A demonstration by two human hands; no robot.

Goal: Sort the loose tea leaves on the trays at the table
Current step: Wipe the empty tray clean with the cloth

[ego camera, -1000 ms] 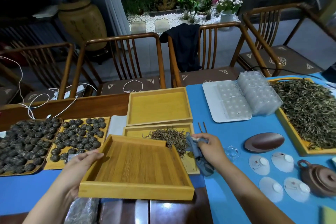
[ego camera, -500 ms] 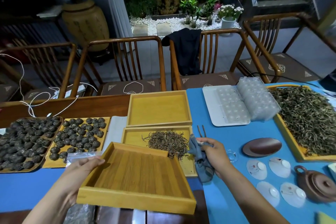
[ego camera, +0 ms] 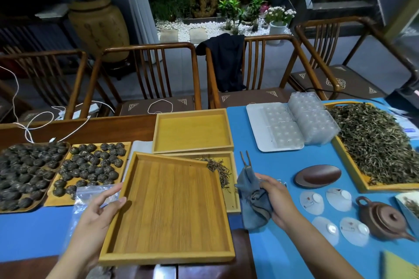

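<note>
My left hand (ego camera: 97, 213) grips the left rim of an empty bamboo tray (ego camera: 170, 208), held tilted over the table's near edge. That tray covers most of a second tray (ego camera: 233, 197) carrying a small pile of loose tea leaves (ego camera: 217, 169). Just right of these, my right hand (ego camera: 275, 199) is closed on a crumpled blue-grey cloth (ego camera: 254, 201). Behind them lies a third, empty tray (ego camera: 192, 132). A large yellow tray (ego camera: 362, 184) heaped with loose tea leaves (ego camera: 376, 142) occupies the far right.
Two trays of rolled tea balls (ego camera: 90, 165) sit at the left with a plastic bag (ego camera: 90, 195) beside them. Clear moulds on a white tray (ego camera: 256, 129), wooden tweezers (ego camera: 244, 161), a brown dish (ego camera: 317, 175), white lids (ego camera: 335, 199) and a clay teapot (ego camera: 383, 219) stand on the blue mat.
The empty tray in my left hand has swung up and back, now hiding most of the tea-leaf tray. My right hand with the cloth has pulled slightly toward me.
</note>
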